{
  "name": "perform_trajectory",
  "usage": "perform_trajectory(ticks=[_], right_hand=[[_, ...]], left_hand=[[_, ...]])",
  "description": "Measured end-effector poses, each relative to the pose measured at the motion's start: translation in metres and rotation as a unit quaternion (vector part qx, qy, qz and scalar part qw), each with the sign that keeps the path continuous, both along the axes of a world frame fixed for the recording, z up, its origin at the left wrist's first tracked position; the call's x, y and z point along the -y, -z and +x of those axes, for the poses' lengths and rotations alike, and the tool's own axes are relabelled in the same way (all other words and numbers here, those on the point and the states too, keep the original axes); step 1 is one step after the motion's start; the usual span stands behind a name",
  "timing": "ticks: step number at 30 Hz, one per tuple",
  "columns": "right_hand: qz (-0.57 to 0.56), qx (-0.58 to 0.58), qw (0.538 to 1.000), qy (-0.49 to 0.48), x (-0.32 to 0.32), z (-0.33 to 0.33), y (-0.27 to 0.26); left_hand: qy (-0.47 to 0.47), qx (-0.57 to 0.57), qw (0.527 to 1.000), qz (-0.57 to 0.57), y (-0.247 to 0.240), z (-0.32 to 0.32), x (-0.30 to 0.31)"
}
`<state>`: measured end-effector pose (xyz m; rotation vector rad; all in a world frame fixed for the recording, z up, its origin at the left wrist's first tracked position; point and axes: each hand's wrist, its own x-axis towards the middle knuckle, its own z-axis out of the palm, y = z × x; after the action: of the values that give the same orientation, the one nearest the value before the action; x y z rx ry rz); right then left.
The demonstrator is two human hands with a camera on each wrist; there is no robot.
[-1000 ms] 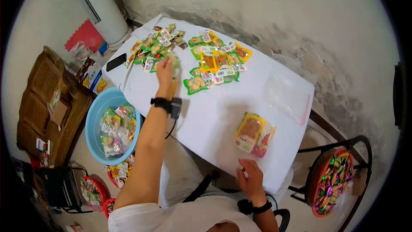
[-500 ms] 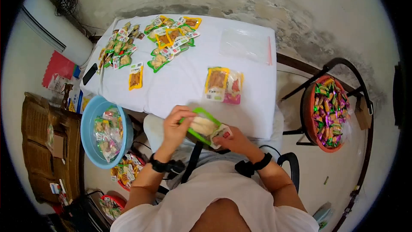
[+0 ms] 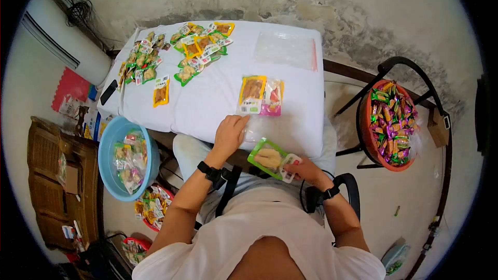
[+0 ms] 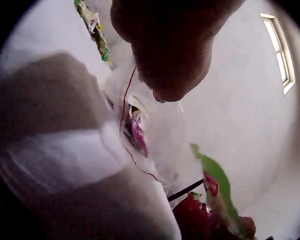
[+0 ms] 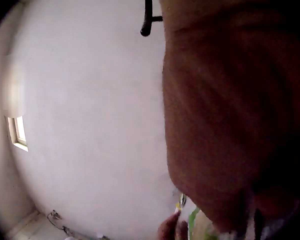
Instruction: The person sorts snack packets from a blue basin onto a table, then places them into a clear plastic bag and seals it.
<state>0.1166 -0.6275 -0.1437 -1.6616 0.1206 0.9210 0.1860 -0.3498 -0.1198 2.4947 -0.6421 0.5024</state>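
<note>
My left hand (image 3: 231,134) pinches the near edge of a clear zip bag (image 3: 262,127) at the table's front edge. A yellow-edged snack packet (image 3: 253,95) and a pink-and-white packet (image 3: 272,98) lie side by side at the bag's far part. In the left wrist view the bag (image 4: 162,122) hangs below the fingers, its red zip line showing. My right hand (image 3: 307,170) grips the white end of a green-edged snack packet (image 3: 268,158), tilted in front of the lap, just right of the left hand and close to the bag's near end.
Piles of green-edged packets (image 3: 188,71) and mixed packets (image 3: 142,58) lie at the table's back left. One yellow-edged packet (image 3: 161,91) lies apart. A flat clear bag (image 3: 286,51) lies back right. A blue basin (image 3: 104,158) stands left, a red basin of sweets (image 3: 367,124) right.
My left hand brought the green-edged packet from the pile to the right hand, then let it go and moved to the bag. One yellow-edged packet now lies apart from the pile.
</note>
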Motion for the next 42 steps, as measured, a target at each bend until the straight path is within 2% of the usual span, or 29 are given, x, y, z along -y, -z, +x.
perform_trajectory(ticks=[3, 6, 8, 10, 12, 14, 21, 23, 24, 25, 26, 27, 28, 29, 33, 35, 36, 38, 42], right_hand=[[0.026, 0.032, 0.999, -0.024, -0.017, 0.002, -0.005], [-0.007, 0.099, 0.995, -0.023, -0.036, 0.016, 0.007], [0.098, 0.031, 0.992, 0.067, -0.052, 0.023, 0.009], [0.120, 0.023, 0.987, 0.101, -0.068, 0.028, 0.033], [0.141, 0.016, 0.980, 0.137, -0.082, 0.029, 0.035], [0.299, -0.086, 0.921, 0.235, -0.091, 0.029, 0.033], [0.397, -0.030, 0.881, 0.257, -0.109, 0.057, 0.036], [0.416, -0.038, 0.848, 0.327, -0.115, 0.067, 0.033], [0.417, -0.037, 0.848, 0.324, -0.116, 0.068, 0.041], [0.323, 0.152, 0.893, 0.274, -0.116, 0.067, 0.054], [0.215, 0.334, 0.893, 0.211, -0.117, 0.066, 0.052], [0.215, 0.334, 0.894, 0.209, -0.118, 0.064, 0.049], [0.339, 0.141, 0.873, 0.321, -0.119, 0.060, 0.047], [0.441, -0.062, 0.795, 0.412, -0.120, 0.057, 0.038], [0.429, -0.029, 0.793, 0.432, -0.123, 0.075, 0.029], [0.435, 0.001, 0.826, 0.359, -0.121, 0.089, 0.034], [0.436, 0.002, 0.826, 0.357, -0.124, 0.094, 0.027], [0.401, -0.040, 0.758, 0.513, -0.134, 0.099, 0.014], [0.462, -0.013, 0.748, 0.476, -0.132, 0.104, 0.025]], left_hand=[[0.006, 0.031, 0.999, -0.032, -0.005, 0.010, 0.006], [0.017, 0.037, 0.999, -0.025, -0.015, 0.012, 0.010], [0.021, 0.044, 0.999, -0.011, -0.020, 0.012, 0.011], [0.025, 0.049, 0.998, 0.002, -0.021, 0.011, 0.010], [0.031, 0.075, 0.997, 0.006, -0.021, 0.012, 0.009], [0.033, 0.083, 0.996, 0.009, -0.025, 0.012, 0.009], [0.056, 0.088, 0.995, -0.006, -0.017, 0.009, 0.008], [0.054, 0.084, 0.995, -0.015, -0.015, 0.006, 0.010], [0.053, 0.080, 0.995, -0.024, -0.014, 0.005, 0.011], [0.051, 0.082, 0.995, -0.023, -0.014, 0.003, 0.012], [0.048, 0.069, 0.996, -0.023, -0.015, 0.002, 0.012], [0.045, 0.056, 0.997, -0.022, -0.016, 0.001, 0.012], [0.044, 0.057, 0.997, -0.023, -0.015, 0.001, 0.012], [0.043, 0.055, 0.997, -0.024, -0.015, 0.000, 0.013], [0.049, 0.059, 0.997, -0.027, -0.016, -0.001, 0.014], [0.048, 0.058, 0.997, -0.032, -0.012, 0.000, 0.016], [0.046, 0.056, 0.997, -0.038, -0.010, 0.001, 0.017], [0.048, 0.065, 0.996, -0.046, -0.010, 0.001, 0.019], [0.054, 0.073, 0.995, -0.046, -0.010, 0.001, 0.022]])
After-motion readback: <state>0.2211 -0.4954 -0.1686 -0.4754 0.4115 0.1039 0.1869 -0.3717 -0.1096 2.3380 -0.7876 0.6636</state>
